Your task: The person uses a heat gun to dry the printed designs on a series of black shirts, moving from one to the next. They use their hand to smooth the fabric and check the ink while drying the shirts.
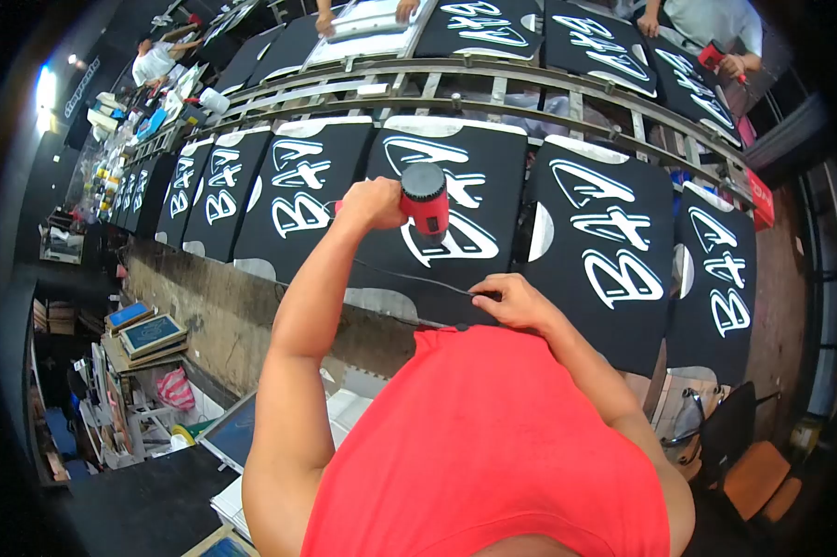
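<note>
My left hand is closed around the handle of a red heat gun with a dark, ribbed round end. The heat gun is over a black fabric piece with white "BAY" lettering, and hides part of the print. A thin dark power cord runs across the lower part of the fabric to my right hand. There, low over the same piece, my thumb and fingers pinch the cord. On the right lies another black printed piece, and a similar printed piece lies on the left.
Metal rails run between two rows of printed pieces. Across them, one person's hands touch a printing screen frame; another person holds a red heat gun. A chair stands at right. Stacked frames sit at left.
</note>
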Motion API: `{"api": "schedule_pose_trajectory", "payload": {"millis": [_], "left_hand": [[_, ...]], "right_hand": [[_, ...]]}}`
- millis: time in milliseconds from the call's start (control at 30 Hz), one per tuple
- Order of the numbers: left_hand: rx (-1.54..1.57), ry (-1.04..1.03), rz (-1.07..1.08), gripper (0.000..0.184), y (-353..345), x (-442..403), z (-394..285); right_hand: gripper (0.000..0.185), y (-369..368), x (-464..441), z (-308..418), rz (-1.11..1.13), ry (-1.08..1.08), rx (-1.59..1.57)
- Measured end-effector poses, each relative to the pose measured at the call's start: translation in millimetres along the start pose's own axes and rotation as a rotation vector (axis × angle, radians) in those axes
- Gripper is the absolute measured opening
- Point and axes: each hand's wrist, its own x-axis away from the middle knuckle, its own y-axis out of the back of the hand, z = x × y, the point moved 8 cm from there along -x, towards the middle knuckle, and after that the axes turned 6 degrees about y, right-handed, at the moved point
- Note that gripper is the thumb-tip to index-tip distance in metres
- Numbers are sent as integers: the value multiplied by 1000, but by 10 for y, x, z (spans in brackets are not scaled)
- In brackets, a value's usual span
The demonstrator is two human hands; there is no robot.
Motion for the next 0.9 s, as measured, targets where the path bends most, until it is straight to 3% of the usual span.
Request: {"api": "schedule_pose_trajectory", "payload": {"millis": [100, 233, 500, 833, 900], "left_hand": [[-5, 61, 2, 41, 18, -29, 119], [-9, 60, -32, 35, 120, -24, 226], [-7, 195, -3, 46, 80, -123, 622], [32, 234, 0, 47, -101, 182, 759], [77, 154, 124, 47, -200, 256, 698]], "right_hand": [[30, -33, -30, 24, 20, 1, 2], [34, -71, -51, 50, 20, 23, -12], [42, -125, -78, 66, 25, 32, -74], [33, -93, -35, 144, 69, 29, -35], [31, -94, -21, 130, 89, -21, -85]]}}
